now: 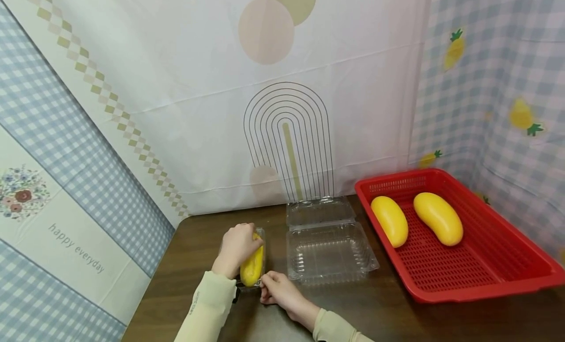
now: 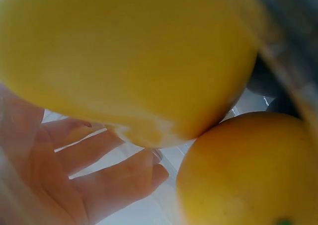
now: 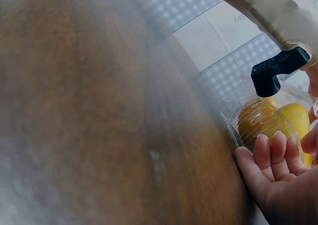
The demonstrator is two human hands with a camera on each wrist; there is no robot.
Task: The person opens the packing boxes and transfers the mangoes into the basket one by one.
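Clear plastic box (image 1: 264,253) w/ yellow fruit (image 1: 251,271) on a brown table (image 1: 185,253)

L hand (image 1: 238,246), at the box's far L side, lies over part of the yellow fruit; its fingers are mostly hidden — cannot tell whether they grip. R hand (image 1: 284,294) is at the near R corner: thumb & index fingertips together, pinching the box's edge; in the R wrist view its fingers (image 3: 262,153) curve up by the wall. Inside the box, the yellow fruit lies lengthwise; the L wrist view adds a round orange-yellow fruit (image 2: 243,170) w/ a small green spot, alongside it.

To the R, near the box — an open clear clamshell (image 1: 326,251), lid (image 1: 320,213) folded back twd. the white cloth (image 1: 198,136). Farther R, a red basket (image 1: 481,297) holds two more yellow fruits (image 1: 438,218), set apart. Pale sleeves (image 1: 205,302) cover both forearms; a black device (image 3: 278,71) sits at the L wrist.
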